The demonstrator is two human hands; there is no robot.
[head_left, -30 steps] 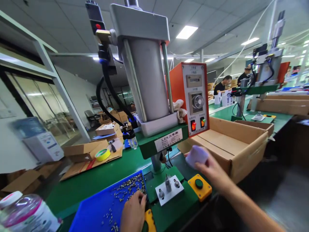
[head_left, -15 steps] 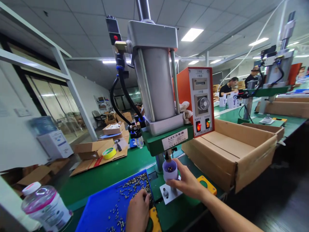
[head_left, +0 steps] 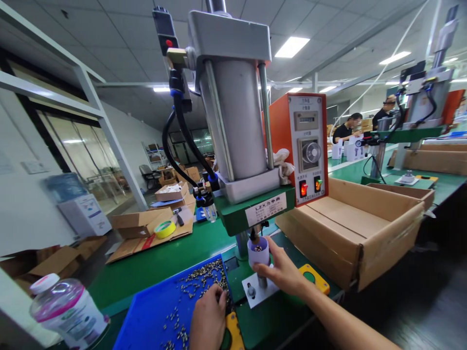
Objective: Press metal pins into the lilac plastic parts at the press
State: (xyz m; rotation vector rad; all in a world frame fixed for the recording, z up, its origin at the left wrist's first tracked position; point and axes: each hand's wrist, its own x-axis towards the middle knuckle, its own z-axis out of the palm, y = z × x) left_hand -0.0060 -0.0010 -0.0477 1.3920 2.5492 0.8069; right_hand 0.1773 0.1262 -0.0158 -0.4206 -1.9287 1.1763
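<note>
My right hand (head_left: 282, 272) is closed round a small lilac plastic cup-shaped part (head_left: 256, 258), open at the top, with small metal pieces inside. It is held under the head of a pneumatic press (head_left: 237, 121), just over a metal post (head_left: 261, 281) on a white fixture plate (head_left: 251, 297). My left hand (head_left: 209, 316) rests at the right side of a blue tray (head_left: 142, 316) strewn with small metal fittings (head_left: 204, 274). Its fingers are curled together, and whatever they hold is hidden.
Yellow button boxes (head_left: 316, 280) flank the fixture. A cardboard box (head_left: 321, 243) stands to the right, beside the orange control box (head_left: 308, 150). At the left are a plastic bottle (head_left: 69, 311) and yellow tape (head_left: 165, 229). Co-workers (head_left: 346, 129) sit further back.
My right hand has lifted the lilac part slightly, so the metal post now shows beneath it. My left hand stays over the tray. The view has shifted a little.
</note>
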